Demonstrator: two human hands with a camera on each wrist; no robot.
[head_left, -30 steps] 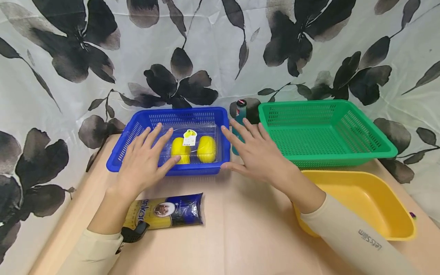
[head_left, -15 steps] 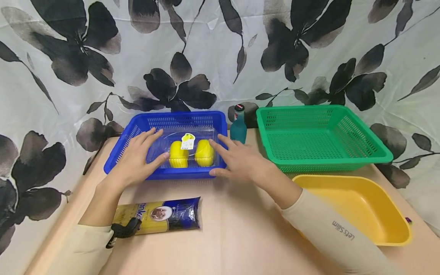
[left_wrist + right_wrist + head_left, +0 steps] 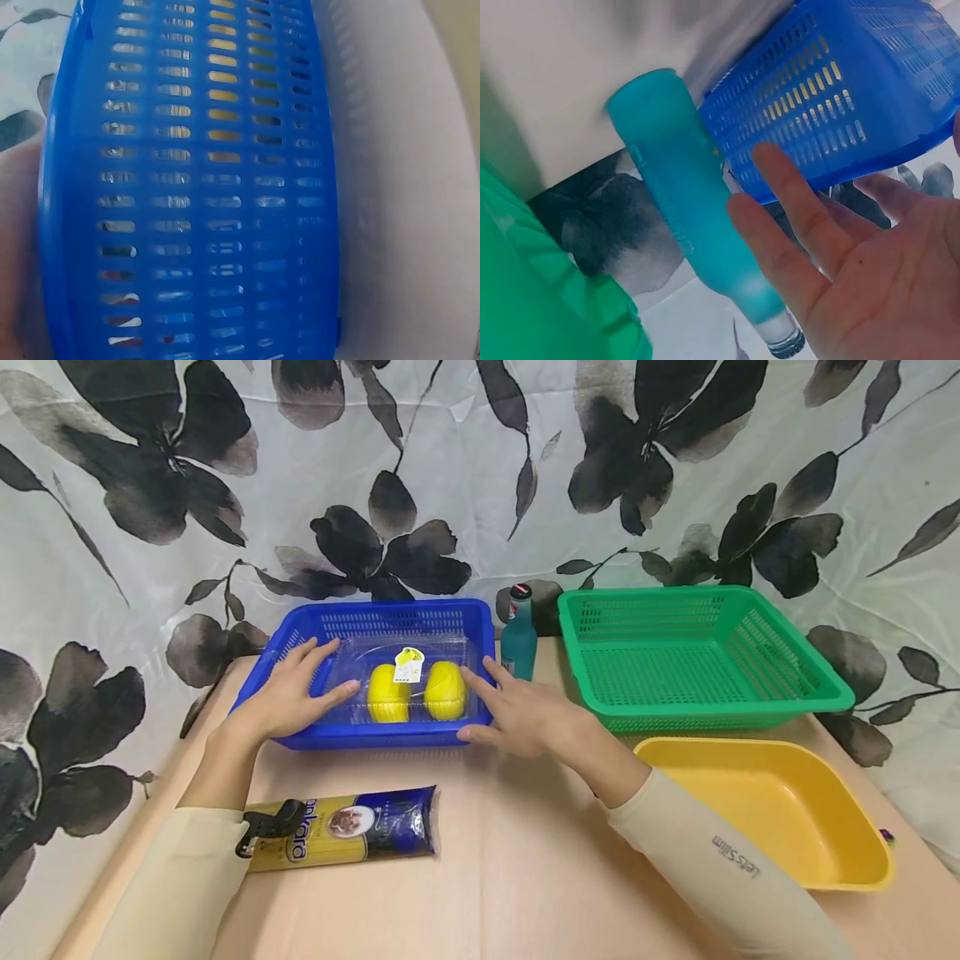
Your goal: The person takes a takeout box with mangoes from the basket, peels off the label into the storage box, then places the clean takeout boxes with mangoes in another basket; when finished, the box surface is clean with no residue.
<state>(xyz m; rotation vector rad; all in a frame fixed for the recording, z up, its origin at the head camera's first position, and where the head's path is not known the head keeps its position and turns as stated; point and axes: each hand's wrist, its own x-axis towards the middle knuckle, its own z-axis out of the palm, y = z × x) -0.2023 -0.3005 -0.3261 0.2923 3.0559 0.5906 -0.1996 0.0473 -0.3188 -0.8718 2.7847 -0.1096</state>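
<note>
A blue plastic basket (image 3: 375,741) holds a clear plastic box (image 3: 347,675) with two yellow, rounded, fruit-like pieces (image 3: 446,692) under a small white label (image 3: 408,666). My left hand (image 3: 285,697) lies over the basket's left rim, thumb stretched toward the box. On the opposite side my right hand (image 3: 528,714) reaches to the right rim with spread, fairly straight fingers. A teal bottle (image 3: 679,180) with a dark cap stands just behind that hand; the right wrist view shows fingers in front of it. The left wrist view is filled by the basket's slotted side wall (image 3: 202,165).
Right of the bottle sits a green slotted basket (image 3: 705,722), with a yellow tub (image 3: 780,814) before it, partly hidden by my right sleeve. A blue and yellow pasta packet (image 3: 352,827) lies in front of the blue basket. A floral cloth (image 3: 465,468) hangs behind the table.
My left hand has drawn left, off the box to the basket's left rim. My right hand has shifted left and down to the right rim, uncovering the bottle. The view has moved slightly.
</note>
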